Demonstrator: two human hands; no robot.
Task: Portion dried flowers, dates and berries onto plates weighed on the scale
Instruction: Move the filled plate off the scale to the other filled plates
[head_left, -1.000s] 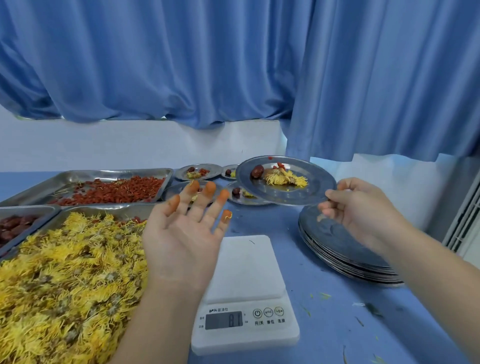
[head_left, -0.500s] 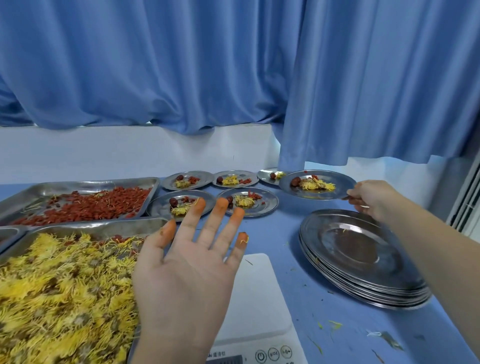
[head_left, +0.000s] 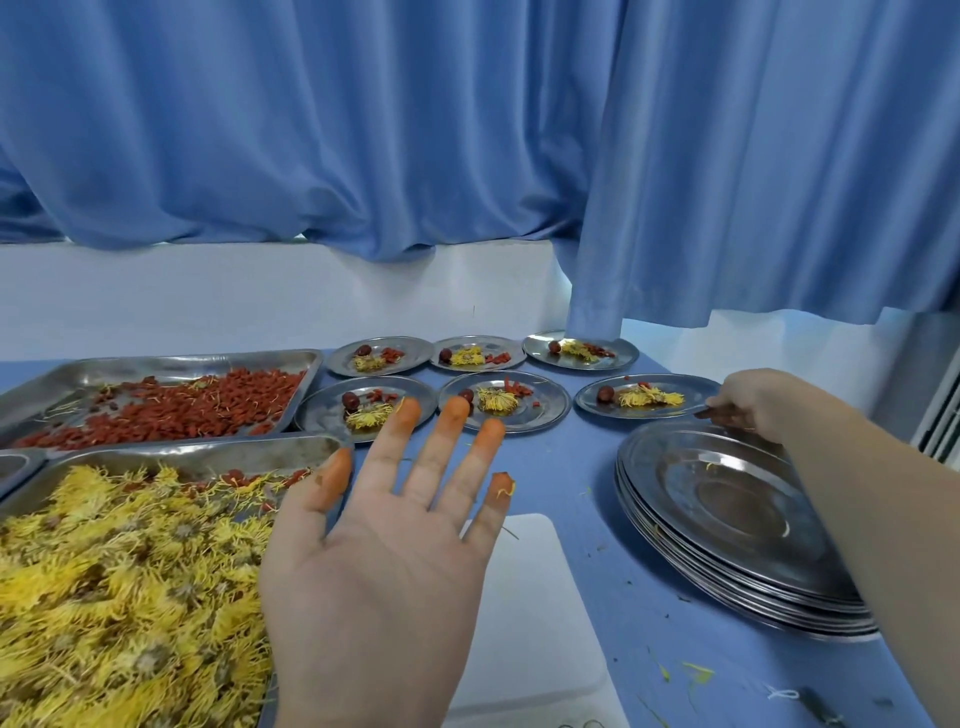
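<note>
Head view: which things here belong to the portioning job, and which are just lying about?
Job: filled plate gripped by the right hand; left hand; scale; stack of empty plates; flower tray; berry tray; five other filled plates.
Lying about: blue curtain; petal scraps on the table.

Left hand (head_left: 379, 566) spread flat, palm up, fingertips stained orange, above white scale (head_left: 535, 597) and heaped yellow flowers (head_left: 104, 571). Right hand (head_left: 753, 402) pinches rim of filled plate (head_left: 696, 387), rightmost in near row, just beside stack of empty plates (head_left: 727, 509).
</note>
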